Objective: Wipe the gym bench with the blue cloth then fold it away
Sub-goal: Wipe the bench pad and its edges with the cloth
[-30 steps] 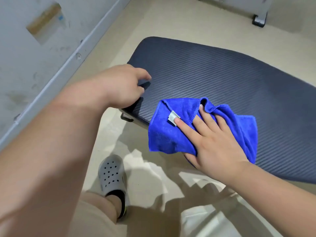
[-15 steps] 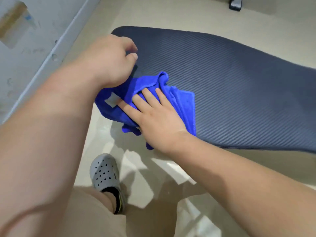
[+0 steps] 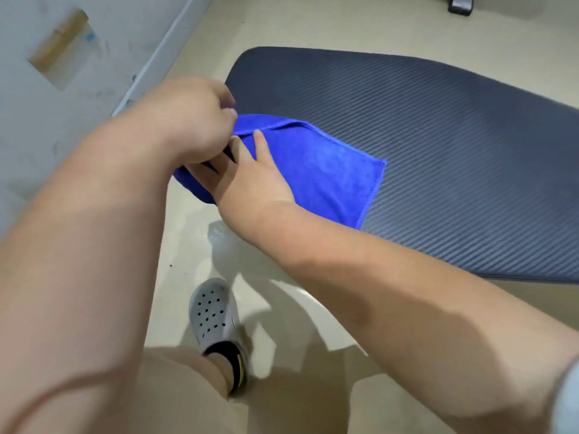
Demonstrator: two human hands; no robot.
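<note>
The blue cloth (image 3: pixel 326 170) lies spread mostly flat on the near left end of the dark ribbed gym bench pad (image 3: pixel 438 145), its left part hanging over the pad's edge. My left hand (image 3: pixel 191 120) is closed on the cloth's far left corner. My right hand (image 3: pixel 250 177) lies on the cloth's left part, fingers pointing toward the left hand; whether it grips the cloth or only presses on it is hidden by the left hand.
A pale wall with a baseboard (image 3: pixel 163 48) runs along the left. My foot in a grey perforated clog (image 3: pixel 216 317) stands on the beige floor below the bench end. A black equipment foot (image 3: pixel 460 6) sits at the top right.
The crumpled cloth has been pulled out into a flat sheet on the pad. My left hand moved from the bench edge onto the cloth's corner; my right hand slid left.
</note>
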